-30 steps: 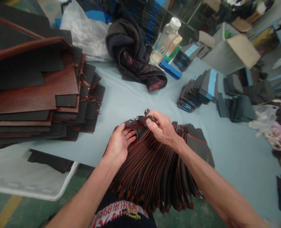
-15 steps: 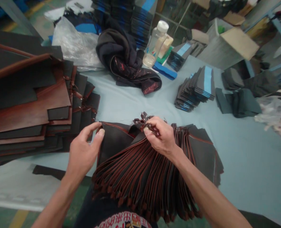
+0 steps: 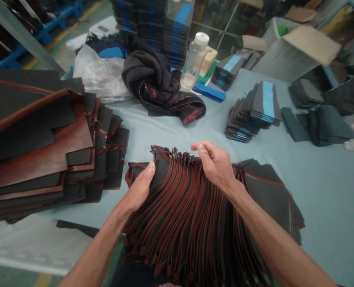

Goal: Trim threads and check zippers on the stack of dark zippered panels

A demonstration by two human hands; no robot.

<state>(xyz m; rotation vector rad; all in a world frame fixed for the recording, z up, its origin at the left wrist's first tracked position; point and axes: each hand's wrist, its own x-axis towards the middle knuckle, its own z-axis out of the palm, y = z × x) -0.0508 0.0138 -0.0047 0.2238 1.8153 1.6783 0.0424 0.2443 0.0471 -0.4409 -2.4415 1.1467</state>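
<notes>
The left hand point(image 3: 139, 187) clamped the left end of a fanned stack of black and reddish-brown flat pieces point(image 3: 191, 211), lower centre of the frame. The right hand point(image 3: 217, 165) curled at its upper edge, grip indeterminable. A clear, white-capped bottle point(image 3: 193, 63) stood upper centre.

Clear bottle point(image 3: 191, 69), white cap, upright. Left of bottle: crumpled dark garment point(image 3: 153, 75); farther left, translucent plastic bag point(image 3: 97, 75). At bottle's base, right side: blue strip point(image 3: 209, 92). Beside bottle, right: pale block point(image 3: 208, 61). Well right of bottle: grey bin point(image 3: 284, 59), cardboard flap point(image 3: 313, 44).
</notes>
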